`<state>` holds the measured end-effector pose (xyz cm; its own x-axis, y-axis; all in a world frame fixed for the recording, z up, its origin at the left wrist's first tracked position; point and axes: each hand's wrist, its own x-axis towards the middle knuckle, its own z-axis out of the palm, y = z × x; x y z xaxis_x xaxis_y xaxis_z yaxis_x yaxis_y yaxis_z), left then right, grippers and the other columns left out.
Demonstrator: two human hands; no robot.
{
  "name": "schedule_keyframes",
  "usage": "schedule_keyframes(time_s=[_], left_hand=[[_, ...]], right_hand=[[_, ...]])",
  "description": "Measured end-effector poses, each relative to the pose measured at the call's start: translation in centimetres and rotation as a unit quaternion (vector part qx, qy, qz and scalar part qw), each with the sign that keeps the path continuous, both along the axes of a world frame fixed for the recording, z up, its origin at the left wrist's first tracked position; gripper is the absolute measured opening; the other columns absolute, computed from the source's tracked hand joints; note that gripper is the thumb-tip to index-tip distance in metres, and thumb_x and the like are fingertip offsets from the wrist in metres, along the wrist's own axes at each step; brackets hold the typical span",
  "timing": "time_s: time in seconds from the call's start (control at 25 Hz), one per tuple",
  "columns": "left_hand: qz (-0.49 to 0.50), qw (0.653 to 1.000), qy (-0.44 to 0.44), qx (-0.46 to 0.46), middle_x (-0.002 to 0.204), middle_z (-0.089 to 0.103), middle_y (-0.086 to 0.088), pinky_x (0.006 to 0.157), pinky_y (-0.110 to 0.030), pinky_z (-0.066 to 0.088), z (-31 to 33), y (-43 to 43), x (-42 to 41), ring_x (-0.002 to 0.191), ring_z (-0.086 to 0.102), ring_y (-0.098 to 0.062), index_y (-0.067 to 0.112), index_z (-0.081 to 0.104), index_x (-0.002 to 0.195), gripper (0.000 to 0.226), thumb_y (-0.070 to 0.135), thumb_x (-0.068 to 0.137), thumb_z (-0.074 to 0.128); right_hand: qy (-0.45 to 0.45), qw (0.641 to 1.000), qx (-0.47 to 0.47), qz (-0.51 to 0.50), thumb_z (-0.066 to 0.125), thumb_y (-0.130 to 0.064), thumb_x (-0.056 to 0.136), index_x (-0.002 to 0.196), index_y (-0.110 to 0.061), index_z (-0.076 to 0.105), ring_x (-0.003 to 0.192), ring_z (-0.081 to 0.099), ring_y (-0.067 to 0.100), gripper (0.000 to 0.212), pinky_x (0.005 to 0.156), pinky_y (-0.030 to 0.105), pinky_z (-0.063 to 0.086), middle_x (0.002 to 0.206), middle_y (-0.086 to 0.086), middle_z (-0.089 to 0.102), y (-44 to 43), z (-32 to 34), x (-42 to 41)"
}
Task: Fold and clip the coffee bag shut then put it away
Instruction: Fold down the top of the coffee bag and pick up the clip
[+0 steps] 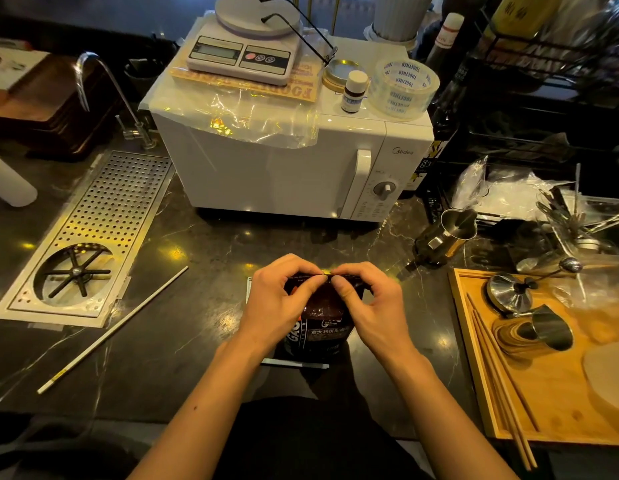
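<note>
Standing upright on the dark marble counter [204, 244], near its front edge and in front of the white microwave [266, 168]: the coffee bag [323, 323]. Pinching its folded top edge from both sides: left hand [278, 299] and right hand [372, 306], thumbs meeting at the middle of the fold, fingers curled over the far side, wrists angling in from below. Gripping the bag tightly, both hands closed on it. Showing on the bag's front: white Chinese characters and part of a large "GAO". Reading "Midea" on the microwave's panel; "TOGETHER" repeating around the tape roll [403, 86] on top.
</note>
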<state>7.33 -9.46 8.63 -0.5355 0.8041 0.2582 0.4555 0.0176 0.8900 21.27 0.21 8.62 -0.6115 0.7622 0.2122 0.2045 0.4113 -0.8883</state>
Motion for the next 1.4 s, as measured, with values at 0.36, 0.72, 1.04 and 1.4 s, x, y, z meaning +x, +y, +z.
schedule_keyframes(time_s=[0.36,0.72,1.04,1.4], left_hand=[[-0.001,1.0,0.002,0.008,0.082,0.069,0.007,0.074,-0.012,0.045,0.0,0.0,-0.1,0.082,0.065,-0.006,0.011,0.074,0.084,0.002,0.01,0.083,0.073],[0.046,0.995,-0.089,-0.013,0.082,0.072,0.013,0.078,-0.014,0.049,-0.4,-0.4,0.2,0.085,0.067,-0.001,0.026,0.072,0.084,0.011,0.016,0.081,0.076],[0.066,0.982,-0.178,-0.003,0.079,0.075,0.007,0.079,-0.036,0.057,-1.6,-0.5,-0.3,0.08,0.071,-0.012,0.027,0.074,0.077,0.014,0.013,0.082,0.075],[0.049,0.957,-0.286,0.009,0.083,0.077,-0.005,0.075,-0.046,0.06,-1.8,-0.4,0.2,0.08,0.074,-0.023,0.028,0.076,0.086,0.01,0.028,0.083,0.066]], right_hand=[[-0.001,0.999,0.035,-0.001,0.066,-0.012,0.089,0.092,-0.01,0.074,0.087,0.066,0.01,0.008,0.076,0.018,0.049,0.089,0.0,0.071,-0.3,0.0,-0.6],[0.011,0.996,0.008,-0.089,0.065,-0.007,0.088,0.081,-0.018,0.069,0.081,0.062,0.007,0.013,0.072,0.017,0.046,0.081,-0.009,0.065,-1.4,-0.6,-2.0],[0.083,0.973,-0.175,-0.123,0.073,-0.006,0.083,0.08,-0.02,0.065,0.071,0.067,0.012,0.017,0.066,0.026,0.055,0.075,0.001,0.07,-1.2,-0.2,-0.8],[0.074,0.971,-0.206,-0.097,0.059,-0.006,0.093,0.083,-0.013,0.065,0.068,0.067,0.012,0.014,0.065,0.027,0.056,0.071,0.002,0.071,-0.8,0.0,-0.5]])
